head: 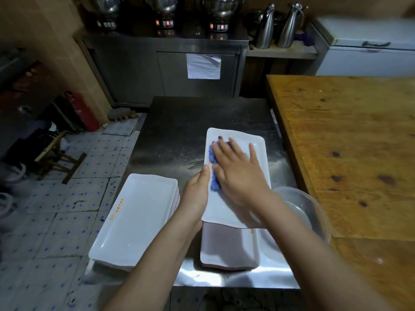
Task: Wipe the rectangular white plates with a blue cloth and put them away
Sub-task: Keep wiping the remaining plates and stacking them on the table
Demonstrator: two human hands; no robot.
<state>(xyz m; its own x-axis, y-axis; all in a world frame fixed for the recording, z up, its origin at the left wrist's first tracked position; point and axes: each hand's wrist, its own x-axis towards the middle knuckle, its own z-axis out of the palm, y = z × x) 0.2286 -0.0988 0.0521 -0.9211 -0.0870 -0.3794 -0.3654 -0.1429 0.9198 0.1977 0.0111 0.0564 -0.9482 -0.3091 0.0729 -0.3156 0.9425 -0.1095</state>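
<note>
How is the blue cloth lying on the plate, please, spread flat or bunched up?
Bunched up: the blue cloth pokes out as a crumpled strip from under the right hand, pressed onto the plate.

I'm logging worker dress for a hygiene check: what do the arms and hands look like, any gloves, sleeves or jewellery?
Both forearms are bare, with no sleeves in view. Neither the left hand nor the right hand shows a glove, ring or watch. One right fingernail looks painted dark.

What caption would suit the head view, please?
Right hand wipes rectangular white plate with blue cloth; left hand holds its edge.
</note>
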